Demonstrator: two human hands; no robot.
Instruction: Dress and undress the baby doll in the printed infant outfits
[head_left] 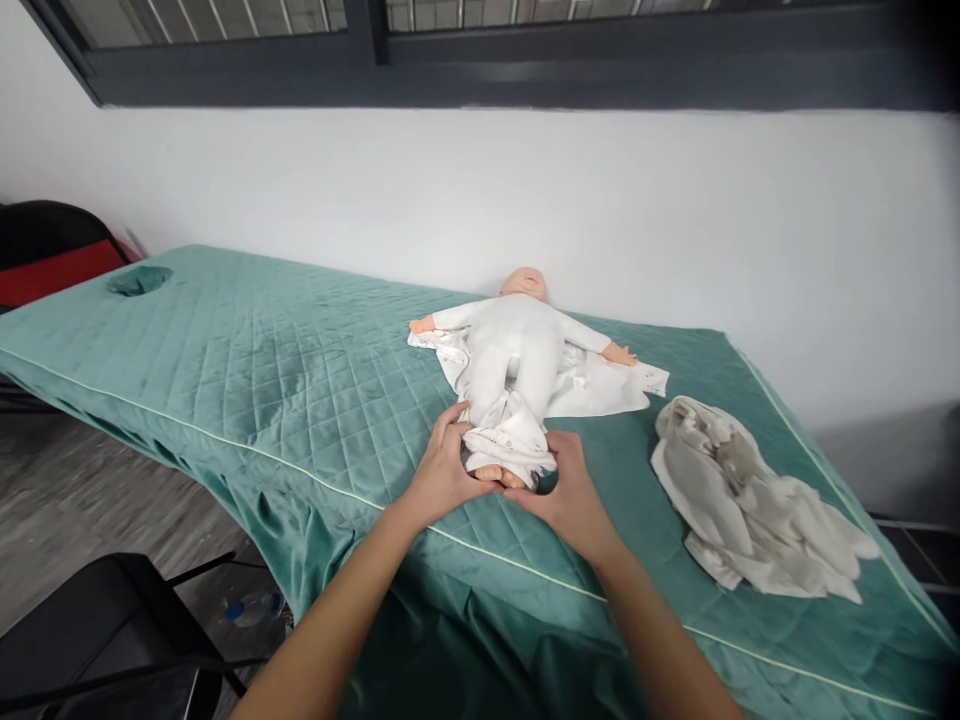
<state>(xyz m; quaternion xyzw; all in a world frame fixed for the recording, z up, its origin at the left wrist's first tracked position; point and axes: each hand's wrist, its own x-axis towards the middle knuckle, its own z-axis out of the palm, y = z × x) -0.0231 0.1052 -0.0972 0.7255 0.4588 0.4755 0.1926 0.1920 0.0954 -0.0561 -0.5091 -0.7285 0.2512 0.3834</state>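
A baby doll (517, 335) with a white cloth body lies on its back on the green quilted bed cover, its feet toward me. White printed baby trousers (510, 435) are bunched around its lower legs, and its toes poke out at the bottom. My left hand (444, 470) grips the trousers from the left, thumb by the feet. On the other side my right hand (574, 495) holds the right edge of the same trousers, fingers curled. A white printed baby top (600, 385) lies spread under the doll's back and arms.
A crumpled off-white cloth (750, 500) lies right of the doll on the bed (337, 400). The bed has a face hole (140, 281) at its far left. Behind it is a white wall with a window frame (600, 65). A black chair (105, 630) and plastic bottle (255, 609) are at lower left.
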